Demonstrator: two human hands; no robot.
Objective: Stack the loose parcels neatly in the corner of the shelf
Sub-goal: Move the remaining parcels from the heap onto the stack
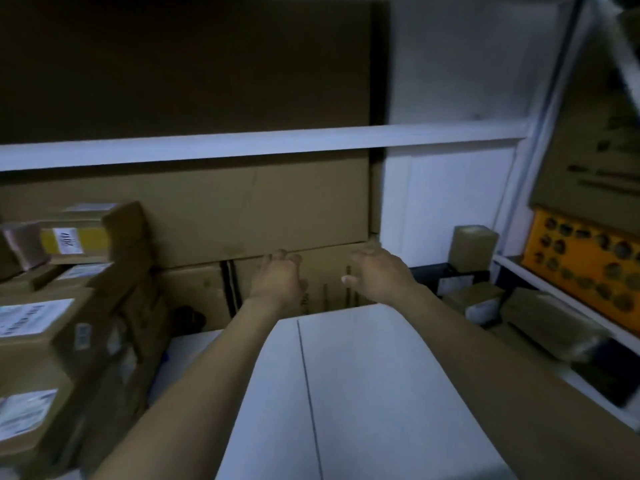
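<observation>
- Two hands were stretched out over the white shelf board (346, 375). Your left hand (277, 277) and right hand (379, 271) were level with each other near its far edge, fingers loosely curled, with nothing held in either.
- Both hovered just in front of the lower carton (325, 282), which stood at the far edge under the big carton (259, 209). Whether your fingertips touched cardboard could not be told.
- Labelled parcels (38, 327) sat piled along the shelf's left edge, some of them tilted. Smaller loose parcels (547, 318) lay scattered by the far right corner, with one small box (472, 247) upright near the back wall.
- By my judgement you were between parcels, your empty hands either squaring the back stack or about to go for the next piece.
- Your next move probably called for turning to a loose parcel at the right. You would need to grip it by two opposite sides and set it flat, flush into the corner.
</observation>
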